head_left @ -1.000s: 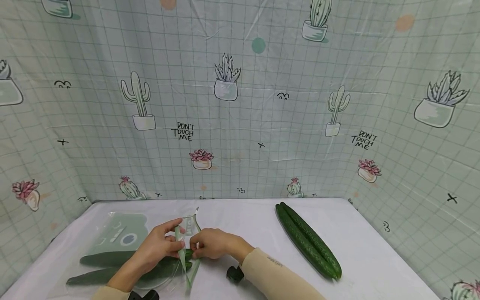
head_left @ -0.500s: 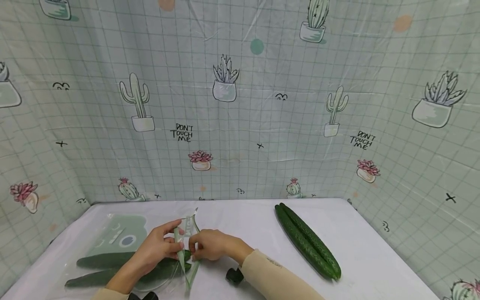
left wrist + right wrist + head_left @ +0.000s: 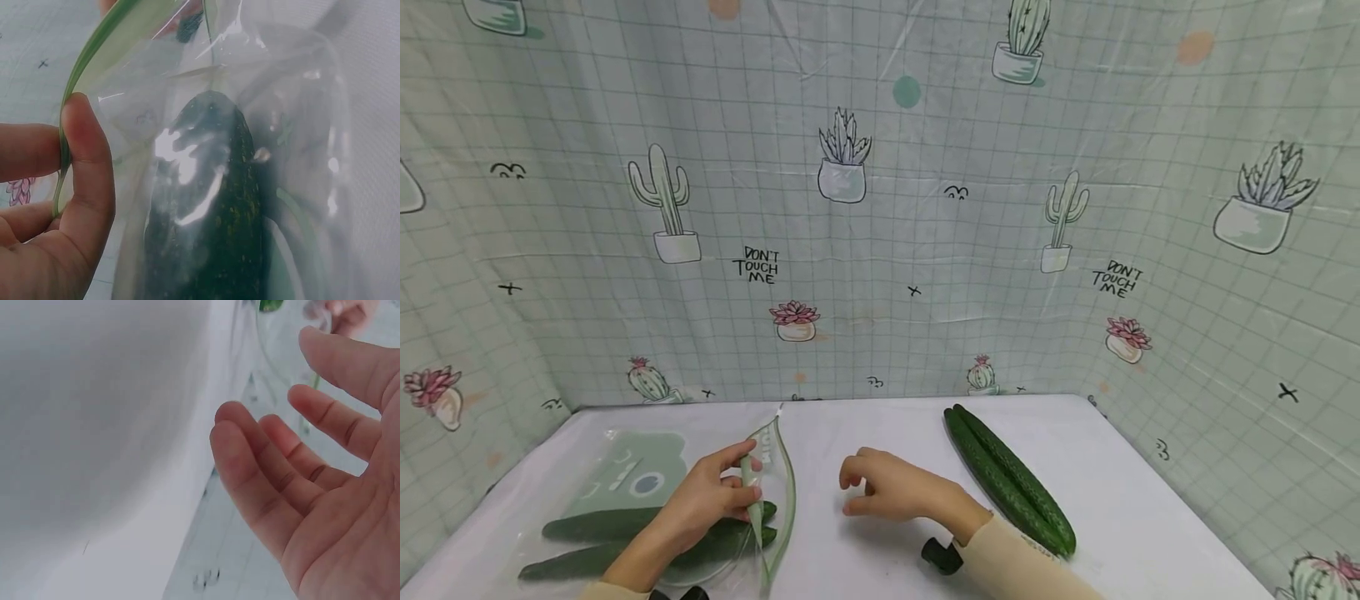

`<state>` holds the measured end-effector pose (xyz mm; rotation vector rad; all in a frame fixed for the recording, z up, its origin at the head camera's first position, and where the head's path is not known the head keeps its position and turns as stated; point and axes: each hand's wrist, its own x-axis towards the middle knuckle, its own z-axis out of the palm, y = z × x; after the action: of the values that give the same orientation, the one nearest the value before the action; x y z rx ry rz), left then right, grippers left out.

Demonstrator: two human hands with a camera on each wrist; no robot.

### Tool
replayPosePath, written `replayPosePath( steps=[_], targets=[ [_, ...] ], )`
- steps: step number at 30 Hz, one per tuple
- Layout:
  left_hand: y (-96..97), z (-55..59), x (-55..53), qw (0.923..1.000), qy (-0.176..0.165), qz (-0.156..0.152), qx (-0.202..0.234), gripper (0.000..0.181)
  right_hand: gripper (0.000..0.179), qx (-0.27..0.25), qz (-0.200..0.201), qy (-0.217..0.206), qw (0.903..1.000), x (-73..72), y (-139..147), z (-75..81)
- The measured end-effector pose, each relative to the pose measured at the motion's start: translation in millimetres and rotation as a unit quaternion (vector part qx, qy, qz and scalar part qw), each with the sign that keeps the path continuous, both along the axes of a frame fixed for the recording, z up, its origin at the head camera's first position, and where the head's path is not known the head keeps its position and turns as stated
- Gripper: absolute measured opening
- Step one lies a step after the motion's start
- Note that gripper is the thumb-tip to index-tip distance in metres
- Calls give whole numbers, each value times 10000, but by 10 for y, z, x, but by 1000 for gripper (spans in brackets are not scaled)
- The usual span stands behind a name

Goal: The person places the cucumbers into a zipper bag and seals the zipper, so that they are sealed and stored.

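Observation:
My left hand (image 3: 711,492) pinches the green-edged mouth of a clear zip bag (image 3: 766,575) between thumb and fingers, and the mouth gapes toward the right. Inside the bag lie two cucumbers (image 3: 602,525), side by side, their ends near the opening. The left wrist view shows one cucumber (image 3: 206,206) through the shiny plastic. My right hand (image 3: 891,485) hovers over the white table between the bag and another pair of cucumbers (image 3: 1011,479). Its fingers are loosely bent, and the right wrist view shows nothing in the palm.
The white table (image 3: 850,575) backs onto a grid-patterned curtain (image 3: 880,250) printed with cacti, which also runs along both sides. A pale green printed patch (image 3: 647,467) shows on the bag at its far side.
My right hand has come away from the bag's mouth and moved right, holding nothing. The left hand keeps its hold on the bag's edge, and the mouth now shows wider.

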<state>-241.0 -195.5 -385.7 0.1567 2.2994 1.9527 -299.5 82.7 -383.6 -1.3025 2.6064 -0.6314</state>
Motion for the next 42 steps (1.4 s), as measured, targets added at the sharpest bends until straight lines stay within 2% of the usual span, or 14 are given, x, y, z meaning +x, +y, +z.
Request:
replayPosePath(
  steps=[7,12,18,25,33,42],
  targets=[
    [2,14,4,10000,-1,-64,7,73,26,-103,-680,-7,9976,93,576,57],
    [-4,13,18,9999,-53,-108,28,74,27,-117,-1104,393,9930,122,893,62],
    [-21,2,30,9999,-110,-73,11,74,27,-22,-1515,750,9856,129,1148,50],
    [-7,-7,21,9999,-111,-72,-20,74,29,-74,-1834,848,9793,139,1385,20],
    [-6,4,23,9998,-79,-192,16,75,44,13,-2138,912,9726,112,1551,5],
    [-16,6,22,9997,-85,-215,74,76,50,410,-2726,378,9605,113,1575,3]
  ],
)
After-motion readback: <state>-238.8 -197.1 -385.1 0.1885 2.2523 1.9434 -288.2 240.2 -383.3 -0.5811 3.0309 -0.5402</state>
